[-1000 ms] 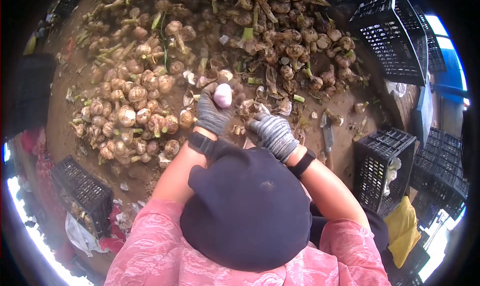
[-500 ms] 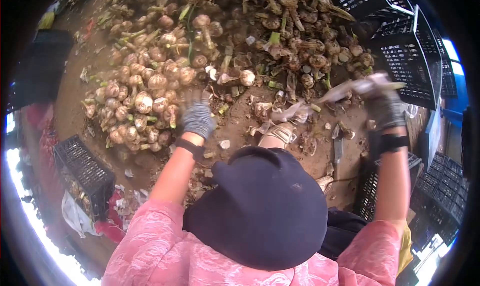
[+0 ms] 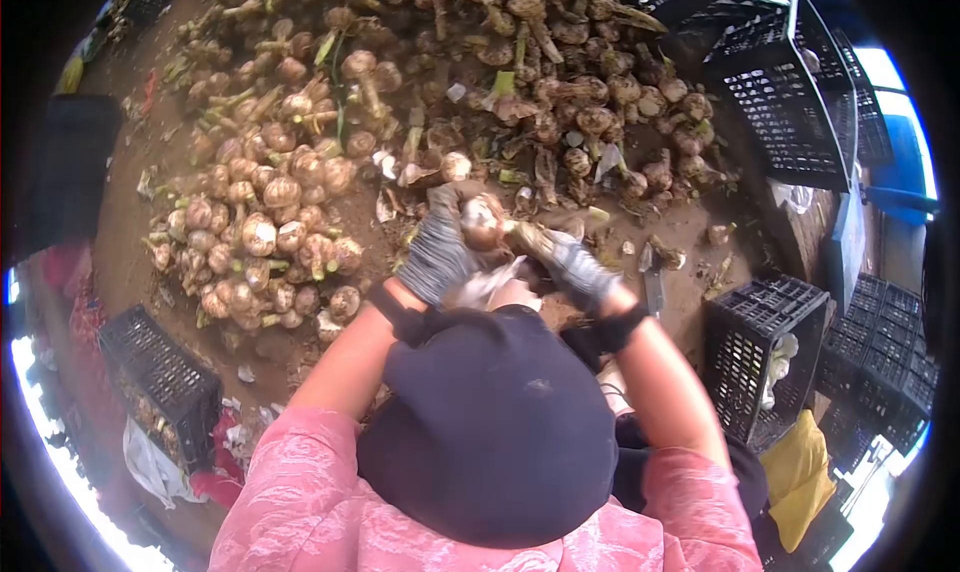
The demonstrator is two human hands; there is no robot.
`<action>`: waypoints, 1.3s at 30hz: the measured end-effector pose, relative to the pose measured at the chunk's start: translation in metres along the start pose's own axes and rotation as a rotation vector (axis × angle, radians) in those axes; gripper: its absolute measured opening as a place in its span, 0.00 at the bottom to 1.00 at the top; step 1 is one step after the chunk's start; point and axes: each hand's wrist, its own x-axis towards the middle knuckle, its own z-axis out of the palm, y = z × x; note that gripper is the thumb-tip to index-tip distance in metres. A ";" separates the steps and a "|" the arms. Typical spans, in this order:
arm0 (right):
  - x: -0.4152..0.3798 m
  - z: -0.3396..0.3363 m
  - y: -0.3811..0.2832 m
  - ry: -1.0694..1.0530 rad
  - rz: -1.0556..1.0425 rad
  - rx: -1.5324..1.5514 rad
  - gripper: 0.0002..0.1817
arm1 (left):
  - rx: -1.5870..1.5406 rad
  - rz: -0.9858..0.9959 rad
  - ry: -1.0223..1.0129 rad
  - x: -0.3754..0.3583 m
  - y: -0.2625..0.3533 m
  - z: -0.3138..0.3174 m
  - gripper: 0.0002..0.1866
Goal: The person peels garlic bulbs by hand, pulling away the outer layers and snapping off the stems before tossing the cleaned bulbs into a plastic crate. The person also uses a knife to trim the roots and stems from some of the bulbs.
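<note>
In the head view, a garlic bulb (image 3: 482,224) with pale, partly peeled skin is between my hands, above the ground in front of me. My left hand (image 3: 440,249), in a grey glove, closes round its left side. My right hand (image 3: 577,269), gloved too, is closed on the bulb's stem (image 3: 527,237) at the right. Loose papery skin (image 3: 490,282) hangs blurred below the hands. To the left lies a heap of cleaner garlic bulbs (image 3: 265,207). Beyond my hands is a heap of browner, long-stemmed garlic (image 3: 580,92).
A knife (image 3: 654,287) lies on the dirt floor right of my right hand. Black crates stand at the upper right (image 3: 770,112), lower right (image 3: 765,342) and left (image 3: 160,362). A yellow cloth (image 3: 797,480) is at the lower right. Scraps and skins litter the ground.
My right hand has swung in from the far right, where it trailed dry skin. My left hand has moved right from the cleaner heap, and both now hold a garlic bulb.
</note>
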 end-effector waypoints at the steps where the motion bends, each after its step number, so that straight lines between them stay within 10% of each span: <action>1: 0.005 0.010 0.002 -0.024 0.001 0.268 0.23 | -0.157 -0.095 -0.031 0.002 0.008 0.008 0.44; 6: 0.014 0.024 -0.002 0.175 -0.257 0.610 0.14 | -0.837 -0.864 -0.079 0.013 0.023 0.010 0.40; 8: 0.007 0.019 -0.007 0.135 -0.346 0.609 0.14 | 0.544 0.551 -0.126 0.007 -0.002 0.011 0.43; 12: 0.008 0.018 -0.006 0.149 -0.411 0.573 0.15 | 0.462 0.556 -0.040 0.001 0.000 0.015 0.33; 23: -0.001 0.010 -0.008 0.079 -0.591 0.337 0.21 | -0.529 -0.063 -0.083 -0.004 0.011 0.015 0.46; 27: 0.001 0.008 -0.006 0.080 -0.443 0.499 0.17 | -0.512 -0.113 -0.098 -0.002 0.011 0.012 0.46; 33: -0.011 0.010 -0.022 0.119 -0.435 0.299 0.12 | 0.166 0.338 -0.024 0.001 0.003 0.007 0.47; 39: -0.010 0.002 -0.020 0.066 -0.510 0.107 0.16 | -0.526 -0.203 -0.086 -0.001 -0.005 -0.001 0.36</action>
